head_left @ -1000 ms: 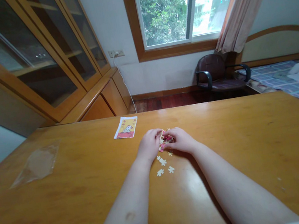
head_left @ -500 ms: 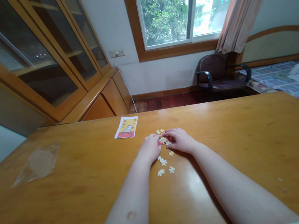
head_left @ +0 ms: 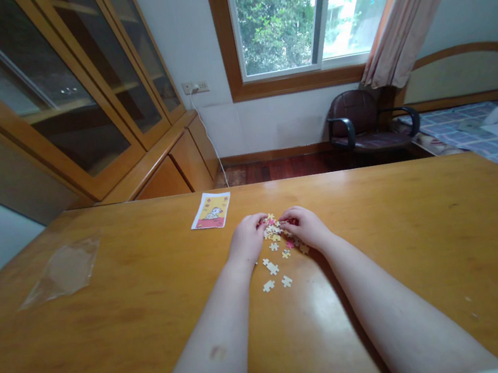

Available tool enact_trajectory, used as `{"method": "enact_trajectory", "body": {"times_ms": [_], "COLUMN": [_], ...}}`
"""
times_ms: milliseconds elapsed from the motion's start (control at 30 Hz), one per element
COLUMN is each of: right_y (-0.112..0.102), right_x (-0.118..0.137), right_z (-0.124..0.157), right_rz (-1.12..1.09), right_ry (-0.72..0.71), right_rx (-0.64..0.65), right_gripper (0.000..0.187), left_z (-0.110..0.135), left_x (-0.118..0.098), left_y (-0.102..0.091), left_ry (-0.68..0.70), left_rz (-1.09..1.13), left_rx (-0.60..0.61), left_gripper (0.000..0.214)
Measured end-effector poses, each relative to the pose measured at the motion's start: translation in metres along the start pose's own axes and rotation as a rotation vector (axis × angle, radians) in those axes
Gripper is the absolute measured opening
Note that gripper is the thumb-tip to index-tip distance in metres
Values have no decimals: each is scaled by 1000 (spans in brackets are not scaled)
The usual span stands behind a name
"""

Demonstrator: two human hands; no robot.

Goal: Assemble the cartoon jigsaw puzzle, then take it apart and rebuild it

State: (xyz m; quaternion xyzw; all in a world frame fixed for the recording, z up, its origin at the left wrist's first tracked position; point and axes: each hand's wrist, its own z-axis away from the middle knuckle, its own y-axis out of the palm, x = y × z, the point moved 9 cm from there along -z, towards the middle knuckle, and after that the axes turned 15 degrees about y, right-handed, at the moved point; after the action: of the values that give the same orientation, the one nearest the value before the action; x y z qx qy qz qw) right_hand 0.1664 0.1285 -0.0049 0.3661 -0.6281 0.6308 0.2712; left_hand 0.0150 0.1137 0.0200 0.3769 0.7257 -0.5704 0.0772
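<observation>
Small jigsaw pieces [head_left: 273,234], pale with some red and yellow, lie in a loose heap on the wooden table [head_left: 112,339]. My left hand [head_left: 248,241] rests on the heap's left side, fingers curled down onto the pieces. My right hand [head_left: 305,227] lies on the right side, fingertips pinched among the pieces. A few loose pieces [head_left: 274,276] lie closer to me, between my forearms. A printed picture card [head_left: 211,210] lies flat just beyond my left hand.
A clear plastic bag [head_left: 66,273] lies at the table's left. Behind the table are a wooden glass-door cabinet [head_left: 83,93], a window, a dark armchair [head_left: 363,122] and a bed at the right.
My hands, which were cupped together over the heap, have drawn slightly apart, and the pieces now lie spread out between them on the table.
</observation>
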Motion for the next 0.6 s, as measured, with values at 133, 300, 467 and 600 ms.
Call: {"method": "enact_trajectory", "body": {"times_ms": [133, 300, 467, 600], "right_y": [-2, -4, -7, -8], "right_x": [-5, -9, -13, -20], "right_z": [-1, -1, -2, -5], "right_rz": [-63, -128, -198, -280], "right_ry": [58, 112, 142, 168], "right_rx": [3, 9, -24, -48], "right_gripper": [18, 20, 22, 26], "left_z": [2, 7, 5, 1], "left_x": [2, 16, 14, 7], "left_y": [-2, 7, 6, 3], "left_ry": [-40, -185, -141, -46], "left_rz": [76, 225, 149, 74], "left_rx": [-47, -52, -20, -21], "left_gripper": [22, 25, 20, 19]}}
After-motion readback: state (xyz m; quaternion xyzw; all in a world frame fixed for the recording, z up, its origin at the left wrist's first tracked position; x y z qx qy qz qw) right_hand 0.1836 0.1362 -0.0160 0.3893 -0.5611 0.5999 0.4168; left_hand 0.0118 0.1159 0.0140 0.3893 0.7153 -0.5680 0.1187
